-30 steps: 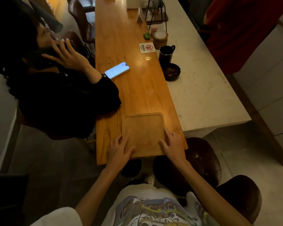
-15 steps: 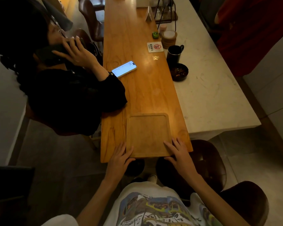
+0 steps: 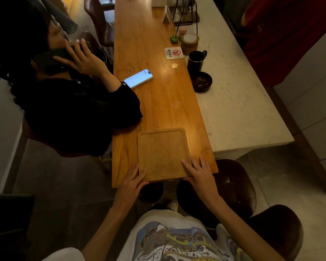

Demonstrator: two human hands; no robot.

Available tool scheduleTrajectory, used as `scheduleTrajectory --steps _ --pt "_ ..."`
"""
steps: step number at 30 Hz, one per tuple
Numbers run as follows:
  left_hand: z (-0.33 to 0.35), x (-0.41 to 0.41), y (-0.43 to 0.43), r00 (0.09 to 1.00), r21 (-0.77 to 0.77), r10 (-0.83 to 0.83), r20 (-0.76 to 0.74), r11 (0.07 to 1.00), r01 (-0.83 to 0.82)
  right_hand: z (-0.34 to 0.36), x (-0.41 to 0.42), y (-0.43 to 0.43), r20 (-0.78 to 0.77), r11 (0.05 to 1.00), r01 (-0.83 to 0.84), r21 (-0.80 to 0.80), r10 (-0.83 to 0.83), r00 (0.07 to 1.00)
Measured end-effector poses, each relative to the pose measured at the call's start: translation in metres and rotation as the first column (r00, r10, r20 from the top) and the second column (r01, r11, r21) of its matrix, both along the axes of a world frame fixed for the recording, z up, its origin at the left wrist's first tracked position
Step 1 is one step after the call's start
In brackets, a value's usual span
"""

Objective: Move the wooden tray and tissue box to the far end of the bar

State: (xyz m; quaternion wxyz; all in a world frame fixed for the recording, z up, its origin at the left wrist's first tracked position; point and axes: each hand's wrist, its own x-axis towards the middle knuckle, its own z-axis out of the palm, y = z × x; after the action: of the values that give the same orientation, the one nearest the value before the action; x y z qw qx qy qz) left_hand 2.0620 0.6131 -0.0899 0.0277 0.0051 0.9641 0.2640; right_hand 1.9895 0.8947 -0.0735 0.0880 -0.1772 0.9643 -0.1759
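The wooden tray (image 3: 163,154) lay flat and empty at the near end of the long wooden surface (image 3: 156,95), its near edge level with the end of the board. The left hand (image 3: 131,182) gripped the tray's near left corner, thumb on the rim and fingers along the side. The right hand (image 3: 200,173) gripped the near right corner, thumb under the near edge, fingers spread across the rim and onto the wood beside it. Farther along the surface a lit phone (image 3: 138,78) lay face up beside the elbow of a seated person in black (image 3: 79,110), who held another phone to the head. Beyond that were a no-smoking sign (image 3: 174,53), a dark mug (image 3: 196,60), a dark bowl (image 3: 202,81) and a wire stand (image 3: 185,14). The tissue box could not be told for sure among the things at the far end.
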Motion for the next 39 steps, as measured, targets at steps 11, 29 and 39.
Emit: scheduleTrajectory --steps 11,29,39 --pt "-0.001 0.011 -0.008 0.997 0.052 0.076 0.008 0.996 -0.076 0.003 0.001 -0.014 0.024 0.998 -0.027 0.059 0.026 0.999" --pt "0.009 0.005 -0.005 0.997 -0.095 0.081 0.019 0.992 -0.079 0.003 0.005 -0.016 0.049 0.984 -0.07 0.164 0.063 0.997" --pt "0.005 0.009 0.009 0.98 -0.194 0.194 0.05 0.964 -0.181 0.003 0.005 -0.015 0.05 0.979 -0.08 0.187 0.072 0.996"
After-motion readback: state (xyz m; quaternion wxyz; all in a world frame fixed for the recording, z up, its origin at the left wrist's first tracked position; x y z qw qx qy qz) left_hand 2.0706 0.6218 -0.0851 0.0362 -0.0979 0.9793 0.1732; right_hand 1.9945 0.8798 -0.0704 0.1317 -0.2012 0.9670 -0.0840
